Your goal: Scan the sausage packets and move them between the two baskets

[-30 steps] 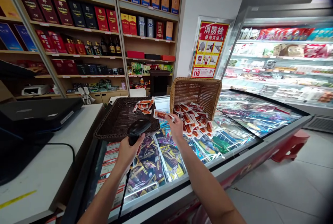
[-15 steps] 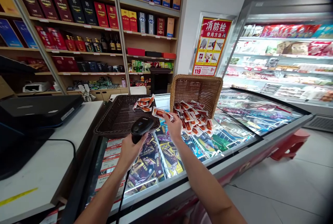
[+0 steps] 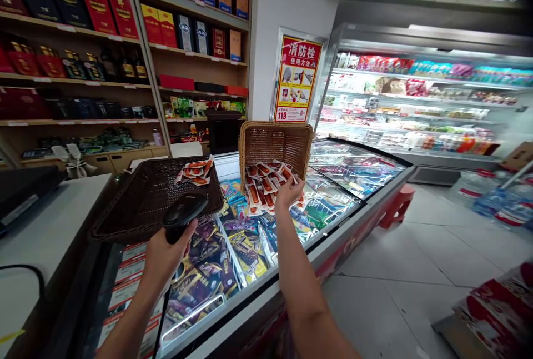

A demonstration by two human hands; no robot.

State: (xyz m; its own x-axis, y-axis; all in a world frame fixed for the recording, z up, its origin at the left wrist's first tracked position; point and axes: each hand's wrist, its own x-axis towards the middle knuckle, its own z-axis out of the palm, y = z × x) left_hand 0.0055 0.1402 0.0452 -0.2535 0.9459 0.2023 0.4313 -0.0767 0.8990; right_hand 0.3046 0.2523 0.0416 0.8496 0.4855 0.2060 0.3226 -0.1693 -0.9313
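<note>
My left hand (image 3: 164,259) is wrapped around the handle of a black barcode scanner (image 3: 185,212), its head pointing toward the dark basket. At the tan wicker basket, my right hand (image 3: 289,192) pinches a packaged sausage (image 3: 285,171) at the top of the pile. More wrapped sausages (image 3: 260,189) spill from that tilted tan basket (image 3: 275,131) onto the freezer glass. A few sausage packs (image 3: 195,171) lie at the far right end of the dark brown basket (image 3: 125,198).
Both baskets rest on a glass-topped freezer (image 3: 245,281) full of ice creams. A white counter (image 3: 62,225) stands at left. Behind are shelves of boxed bottles (image 3: 189,31) and a lit refrigerated display (image 3: 400,92). A red stool (image 3: 397,206) and water jugs (image 3: 474,187) are at right.
My right hand has moved from between the baskets, where it held a packaged sausage, to the pile at the tan basket. The view has turned right. My left hand keeps the scanner.
</note>
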